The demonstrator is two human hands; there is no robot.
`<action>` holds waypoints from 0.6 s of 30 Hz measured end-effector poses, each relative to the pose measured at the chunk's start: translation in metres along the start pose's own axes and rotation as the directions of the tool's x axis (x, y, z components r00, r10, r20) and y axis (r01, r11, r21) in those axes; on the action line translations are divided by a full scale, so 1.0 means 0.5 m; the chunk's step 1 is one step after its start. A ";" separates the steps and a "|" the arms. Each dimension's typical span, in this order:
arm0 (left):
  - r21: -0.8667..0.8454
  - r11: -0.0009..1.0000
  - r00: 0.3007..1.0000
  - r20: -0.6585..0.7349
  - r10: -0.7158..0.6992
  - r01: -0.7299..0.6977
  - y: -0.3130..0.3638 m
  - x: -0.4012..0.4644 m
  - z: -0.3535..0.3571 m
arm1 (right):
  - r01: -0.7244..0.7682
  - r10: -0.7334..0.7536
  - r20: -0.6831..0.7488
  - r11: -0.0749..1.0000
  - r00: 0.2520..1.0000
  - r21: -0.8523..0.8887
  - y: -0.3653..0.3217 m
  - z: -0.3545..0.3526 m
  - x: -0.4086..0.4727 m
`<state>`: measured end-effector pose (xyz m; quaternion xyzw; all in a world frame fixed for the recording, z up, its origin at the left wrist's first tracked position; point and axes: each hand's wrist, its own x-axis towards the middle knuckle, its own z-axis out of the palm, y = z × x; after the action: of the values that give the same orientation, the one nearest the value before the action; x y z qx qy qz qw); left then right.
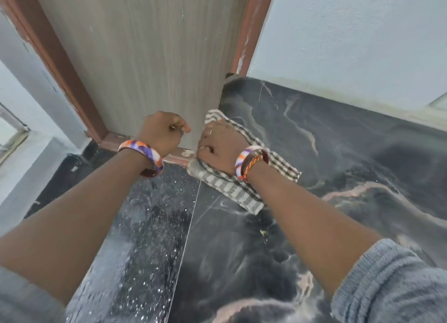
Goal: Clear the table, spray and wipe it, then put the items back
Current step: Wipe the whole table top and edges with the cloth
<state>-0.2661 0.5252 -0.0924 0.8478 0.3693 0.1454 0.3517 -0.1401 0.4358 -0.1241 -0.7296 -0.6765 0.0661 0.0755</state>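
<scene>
Cloth point(242, 177), striped grey and white with dark lines, lies folded on the dark marble surface point(338, 153), at its left edge where the surface meets a grey wood-grain door point(145, 56). The right hand point(221, 144) rests on top of the cloth, fingers bent and pressing down into the fabric; a ring shows on one finger. The cloth sticks out beyond the hand on both the far side and the near side, and its near end reaches toward the middle of the surface.

The left hand point(163, 131) hangs in the air just left of the right one, in front of the door's lower edge, fingers curled into a loose fist with nothing in it. The two hands are near each other but apart.

Each wrist carries a bangle patterned in orange, purple and white; the right wrist also has a braided orange thread. A grey knitted sleeve point(387, 286) is pushed up the right forearm.

Left of the marble, past a thin pale line, lies a speckled black floor point(150, 238). The door sits in a reddish-brown frame point(60, 63), with pale blue walls point(362, 32) on both sides.
</scene>
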 end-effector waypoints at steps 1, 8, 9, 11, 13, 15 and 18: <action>-0.006 1.000 1.000 0.013 -0.003 0.003 -0.002 -0.022 -0.002 | 0.018 -0.018 -0.009 1.000 1.000 0.010 -0.030 0.009 -0.021; 0.092 0.995 0.996 0.076 -0.041 0.034 -0.016 -0.185 -0.024 | 0.067 -0.064 0.119 0.998 0.991 -0.021 -0.226 0.035 -0.174; 0.109 0.994 0.997 0.072 -0.040 0.032 -0.019 -0.209 -0.026 | 0.084 -0.081 0.120 0.996 0.989 -0.026 -0.250 0.043 -0.200; 0.149 0.988 0.996 0.076 -0.041 0.030 -0.024 -0.259 -0.028 | 0.121 -0.117 0.120 0.992 0.986 -0.023 -0.301 0.057 -0.254; 0.177 0.983 0.996 0.070 -0.053 0.040 -0.024 -0.309 -0.024 | 0.132 -0.131 0.153 0.991 0.980 0.000 -0.354 0.065 -0.309; 0.195 0.980 0.998 0.047 -0.051 0.041 -0.015 -0.351 -0.020 | 0.140 -0.137 0.173 0.990 0.975 -0.002 -0.404 0.071 -0.358; 0.203 0.979 1.000 0.004 0.010 -0.011 0.008 -0.414 -0.010 | 0.147 -0.148 0.122 0.989 0.982 0.017 -0.448 0.087 -0.438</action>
<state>-0.4083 0.3751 -0.0834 0.8814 0.3772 0.1075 0.2634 -0.3843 0.2350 -0.1231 -0.6718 -0.7317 0.1077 0.0414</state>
